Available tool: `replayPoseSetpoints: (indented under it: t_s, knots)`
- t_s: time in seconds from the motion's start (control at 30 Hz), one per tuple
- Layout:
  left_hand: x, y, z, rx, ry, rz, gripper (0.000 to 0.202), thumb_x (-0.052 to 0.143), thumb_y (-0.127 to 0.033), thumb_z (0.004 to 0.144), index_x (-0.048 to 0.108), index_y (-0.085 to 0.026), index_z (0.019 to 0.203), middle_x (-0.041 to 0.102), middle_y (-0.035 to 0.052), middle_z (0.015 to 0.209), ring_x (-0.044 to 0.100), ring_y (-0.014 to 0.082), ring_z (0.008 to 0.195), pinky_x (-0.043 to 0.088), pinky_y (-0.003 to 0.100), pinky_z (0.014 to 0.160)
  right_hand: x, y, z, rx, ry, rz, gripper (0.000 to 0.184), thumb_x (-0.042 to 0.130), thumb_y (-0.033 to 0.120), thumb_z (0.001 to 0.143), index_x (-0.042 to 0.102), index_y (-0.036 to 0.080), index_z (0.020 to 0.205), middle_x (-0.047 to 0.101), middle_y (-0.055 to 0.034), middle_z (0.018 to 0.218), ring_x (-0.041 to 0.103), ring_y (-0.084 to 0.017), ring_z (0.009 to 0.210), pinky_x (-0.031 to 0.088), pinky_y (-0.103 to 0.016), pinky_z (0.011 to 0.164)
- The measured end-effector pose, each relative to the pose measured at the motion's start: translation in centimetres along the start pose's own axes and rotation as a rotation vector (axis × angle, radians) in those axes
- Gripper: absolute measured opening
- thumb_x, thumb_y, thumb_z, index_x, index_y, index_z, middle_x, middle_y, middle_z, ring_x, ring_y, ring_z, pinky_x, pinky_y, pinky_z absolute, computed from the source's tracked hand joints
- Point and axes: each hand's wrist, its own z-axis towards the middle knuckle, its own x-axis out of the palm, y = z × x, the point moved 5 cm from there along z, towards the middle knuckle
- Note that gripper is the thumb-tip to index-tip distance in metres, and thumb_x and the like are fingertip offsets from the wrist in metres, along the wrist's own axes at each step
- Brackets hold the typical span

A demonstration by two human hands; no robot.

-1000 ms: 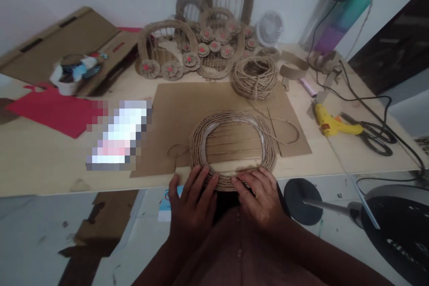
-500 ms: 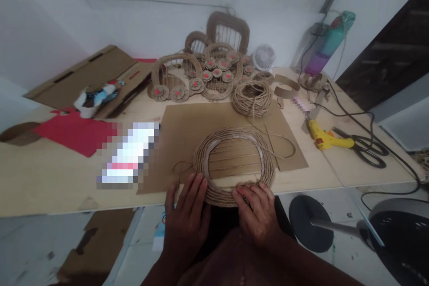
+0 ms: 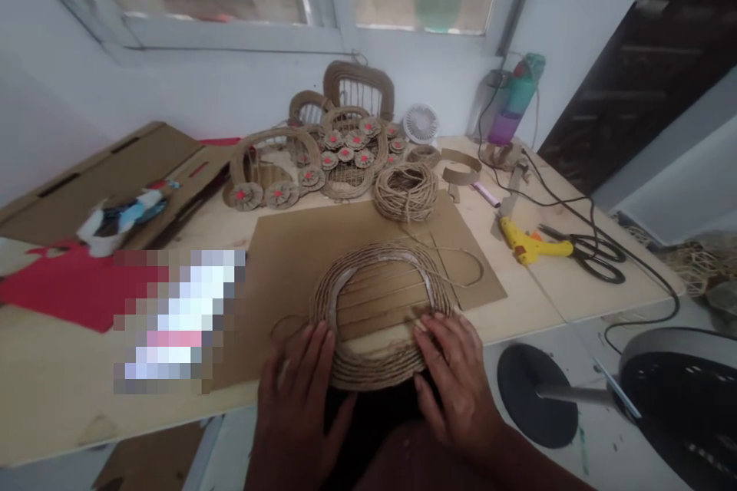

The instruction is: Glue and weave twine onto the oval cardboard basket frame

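An oval frame wound with brown twine (image 3: 380, 376) lies at the table's near edge, with strands strung across its opening and a pale strip along its inner rim. My left hand (image 3: 299, 391) has its fingers laid over the lower left rim, its thumb low by the outer edge. At the lower right, my right hand (image 3: 454, 376) curls over the rim, fingertips on the inside and thumb at the outer edge. Loose twine trails from the frame near a coil of twine (image 3: 406, 196). Beneath is a cardboard sheet (image 3: 288, 245).
Twine baskets with red-centred flowers (image 3: 345, 153) stand at the back beside a small white fan (image 3: 421, 123). To the right lie a yellow glue gun (image 3: 535, 245), black-handled scissors (image 3: 599, 257) and cables. Red sheet (image 3: 86, 288) and folded cardboard (image 3: 127, 176) are at left.
The view has tilted and shifted, so the table sits lower and further left. My right hand has moved up from the bottom of the rim to its right side, and its thumb has spread.
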Motion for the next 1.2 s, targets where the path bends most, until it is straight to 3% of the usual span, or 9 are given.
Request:
replayPoseSetpoints:
  t_s: [0.2, 0.37, 0.5, 0.77, 1.0, 1.2]
  knots:
    - [0.6, 0.1, -0.3, -0.010, 0.027, 0.028, 0.076, 0.055, -0.030, 0.087, 0.022, -0.012, 0.153, 0.054, 0.0205, 0.140, 0.046, 0.0322, 0.134, 0.026, 0.052, 0.115, 1.1, -0.9, -1.0, -0.006, 0.123, -0.058, 0.060, 0.051, 0.028, 0.089, 0.040, 0.007, 0.143, 0.056, -0.0156, 0.138, 0.040, -0.031, 0.135, 0.026, -0.053, 0.114]
    - [-0.1, 0.7, -0.3, -0.053, 0.070, -0.073, 0.075, 0.052, -0.040, 0.089, 0.022, -0.013, 0.153, 0.045, 0.0186, 0.148, 0.038, 0.0317, 0.140, 0.024, 0.049, 0.116, -0.2, -0.7, -0.6, 0.010, 0.098, -0.002, 0.061, 0.050, 0.027, 0.089, 0.037, 0.008, 0.146, 0.049, -0.0154, 0.144, 0.036, -0.029, 0.139, 0.024, -0.052, 0.116]
    - [-0.5, 2.6, 0.9, -0.131, 0.105, -0.106, 0.068, 0.041, -0.039, 0.093, 0.019, -0.019, 0.154, 0.040, 0.0150, 0.153, 0.034, 0.0315, 0.143, 0.026, 0.052, 0.115, -1.5, -1.7, 1.0, 0.058, 0.052, 0.007, 0.057, 0.051, 0.023, 0.090, 0.038, 0.010, 0.144, 0.048, -0.0164, 0.145, 0.034, -0.029, 0.140, 0.025, -0.054, 0.116]
    - [1.6, 4.3, 3.3, -0.001, 0.123, -0.004, 0.064, 0.035, -0.039, 0.096, 0.016, -0.020, 0.154, 0.051, 0.0149, 0.145, 0.048, 0.0307, 0.133, 0.034, 0.051, 0.107, -1.0, -5.5, 5.7, 0.070, 0.122, -0.079, 0.040, 0.049, 0.030, 0.095, 0.056, 0.010, 0.130, 0.057, -0.0160, 0.135, 0.045, -0.033, 0.128, 0.032, -0.055, 0.109]
    - [1.9, 5.5, 3.5, -0.106, 0.180, -0.125, 0.058, 0.033, -0.040, 0.097, 0.021, -0.028, 0.153, 0.049, 0.0086, 0.147, 0.046, 0.0264, 0.136, 0.039, 0.050, 0.108, -0.5, -6.0, 7.3, 0.034, 0.179, -0.043, 0.036, 0.047, 0.028, 0.096, 0.059, 0.014, 0.128, 0.060, -0.0134, 0.130, 0.047, -0.030, 0.124, 0.031, -0.055, 0.110]
    - [2.1, 5.4, 7.2, -0.085, 0.298, -0.187, 0.052, 0.031, -0.044, 0.096, 0.041, -0.025, 0.144, 0.052, 0.0090, 0.145, 0.043, 0.0301, 0.138, 0.037, 0.057, 0.108, -0.6, -7.1, 7.9, 0.067, 0.196, -0.013, 0.034, 0.046, 0.026, 0.096, 0.060, 0.017, 0.126, 0.060, -0.0134, 0.131, 0.047, -0.029, 0.125, 0.034, -0.053, 0.108]
